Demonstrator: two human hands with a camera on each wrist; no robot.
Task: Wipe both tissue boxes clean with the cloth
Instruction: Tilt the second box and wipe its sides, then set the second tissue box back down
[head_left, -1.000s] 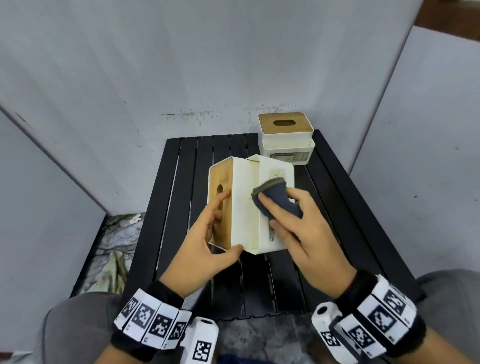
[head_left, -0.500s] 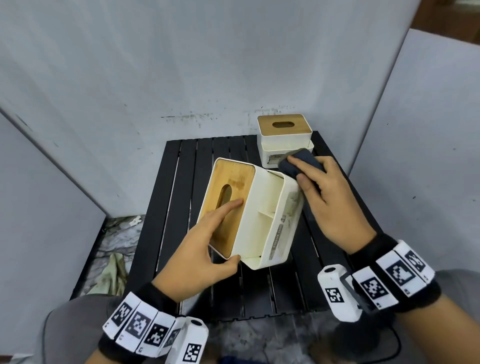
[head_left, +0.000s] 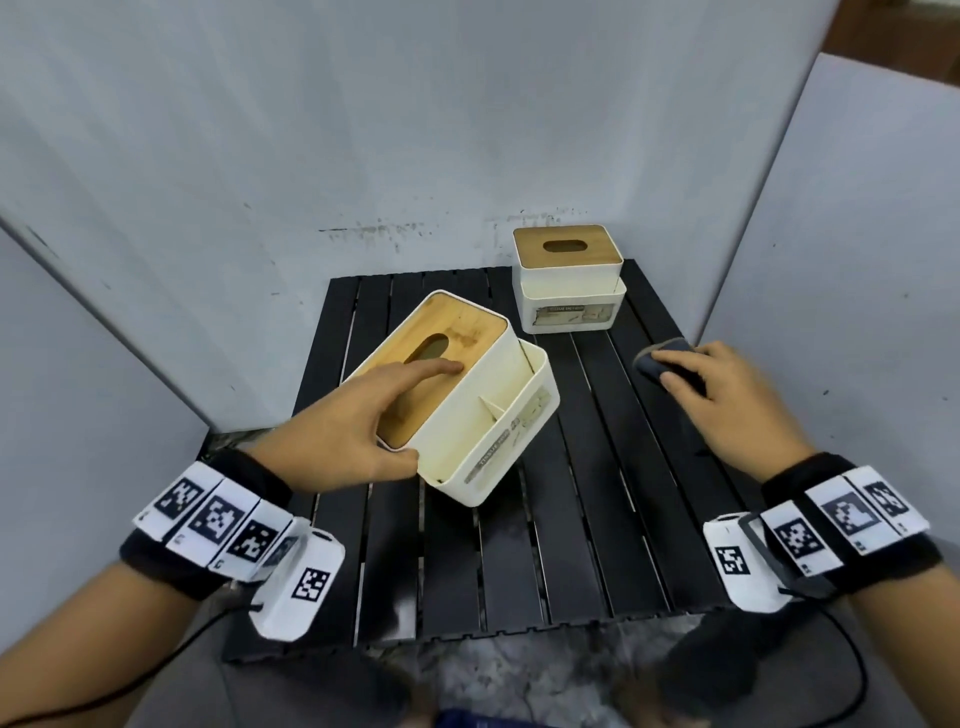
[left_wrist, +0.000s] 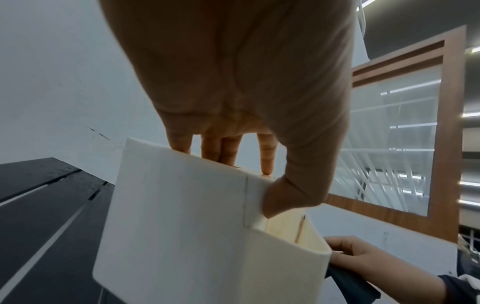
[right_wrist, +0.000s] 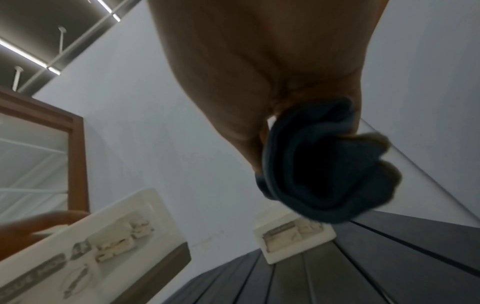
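While L hand (head_left: 337, 436) grips tilted white box (head_left: 498, 431) w/ stained wood lid, R hand (head_left: 727, 410) clutches bunched, prob. dark-blue cloth (head_left: 657, 361).

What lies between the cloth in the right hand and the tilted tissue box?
Head view: only bare black slats of the table separate the cloth from the tilted tissue box.

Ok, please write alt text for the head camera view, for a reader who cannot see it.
A person's left hand holds a tilted white tissue box with a wooden lid above a black slatted table. The right hand grips a dark cloth to its right, apart from it. A second tissue box stands upright at the table's far edge.
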